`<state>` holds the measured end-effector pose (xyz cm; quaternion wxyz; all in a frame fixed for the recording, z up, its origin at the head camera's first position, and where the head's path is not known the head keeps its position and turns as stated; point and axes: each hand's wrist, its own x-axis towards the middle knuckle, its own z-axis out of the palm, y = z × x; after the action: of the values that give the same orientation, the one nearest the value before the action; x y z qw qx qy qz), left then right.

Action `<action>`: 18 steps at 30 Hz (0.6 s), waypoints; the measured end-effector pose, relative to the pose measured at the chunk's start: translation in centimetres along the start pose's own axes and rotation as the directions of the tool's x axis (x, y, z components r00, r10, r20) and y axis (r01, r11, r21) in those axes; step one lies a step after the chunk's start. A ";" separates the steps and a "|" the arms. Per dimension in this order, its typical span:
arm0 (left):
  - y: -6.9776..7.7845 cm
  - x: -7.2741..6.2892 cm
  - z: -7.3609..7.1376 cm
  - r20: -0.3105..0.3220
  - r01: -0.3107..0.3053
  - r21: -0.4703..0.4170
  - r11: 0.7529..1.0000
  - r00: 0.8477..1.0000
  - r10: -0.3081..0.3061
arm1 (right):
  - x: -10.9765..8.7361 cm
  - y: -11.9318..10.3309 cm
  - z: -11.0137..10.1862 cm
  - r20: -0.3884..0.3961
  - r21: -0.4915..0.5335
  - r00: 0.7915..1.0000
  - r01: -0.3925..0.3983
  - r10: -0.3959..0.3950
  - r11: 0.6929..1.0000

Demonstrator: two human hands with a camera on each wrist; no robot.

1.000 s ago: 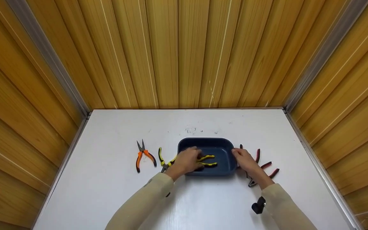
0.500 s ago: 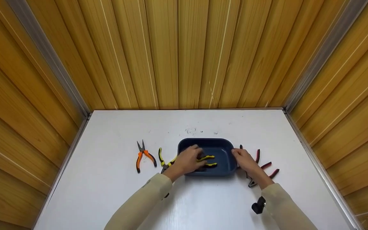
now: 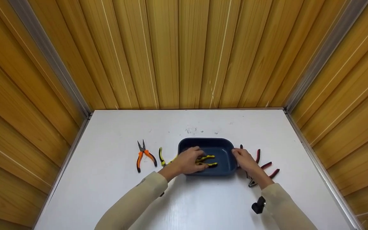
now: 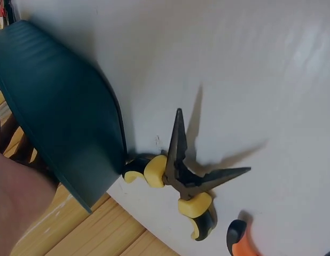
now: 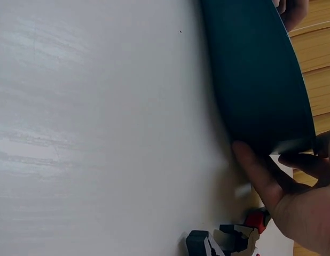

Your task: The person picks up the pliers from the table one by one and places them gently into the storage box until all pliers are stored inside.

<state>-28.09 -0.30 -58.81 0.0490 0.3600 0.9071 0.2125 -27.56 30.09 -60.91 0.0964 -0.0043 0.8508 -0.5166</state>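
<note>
In the head view my left hand [image 3: 190, 160] reaches over the left wall of a dark blue rectangular bin [image 3: 224, 159]. Inside, its bent fingers and thumb hold yellow-and-black pliers [image 3: 210, 157], whose handles point right and whose head is hidden under the hand. My right hand [image 3: 244, 158] grips the bin at its right end; in the right wrist view its fingers [image 5: 256, 173] lie along the outer wall. Just left of the bin, open long-nose pliers [image 4: 181, 178] with yellow-and-black handles lie on the table, partly covered by my left wrist in the head view.
Orange-handled long-nose pliers [image 3: 142, 155] lie at the left on the white table [image 3: 123, 127]. Red-handled pliers [image 3: 273, 172] and another red-and-black handle [image 3: 258, 155] lie beside my right forearm. Wood-patterned walls [image 3: 184, 64] rise behind and at both sides.
My left wrist and sleeve have shifted slightly left and now cover the jaws of the pliers on the table. The left thumb has moved a little along the lower handle. My right hand stays put.
</note>
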 end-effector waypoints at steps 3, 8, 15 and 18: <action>0.0 -0.4 -0.6 0.017 -0.019 0.025 1.000 1.000 0.018 | 0.1 -0.1 -0.1 -0.002 -0.009 1.000 -0.003 0.003 1.000; -0.5 -1.3 -1.9 0.022 -0.040 0.044 0.998 0.999 0.040 | 0.1 -0.1 0.0 -0.005 -0.009 1.000 -0.019 0.019 1.000; -1.6 -2.4 -4.0 0.011 -0.047 0.108 0.993 0.999 0.046 | 0.1 0.0 0.0 -0.013 -0.018 0.999 -0.039 0.039 0.999; -1.9 -2.9 -4.8 -0.002 -0.046 0.116 0.992 0.999 0.046 | 0.2 0.0 0.1 -0.013 -0.018 1.000 -0.027 0.026 0.999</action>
<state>-28.34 -5.12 -55.46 0.0211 0.3826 0.9095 0.1613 -27.69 30.01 -60.99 0.0976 0.0095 0.8561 -0.5074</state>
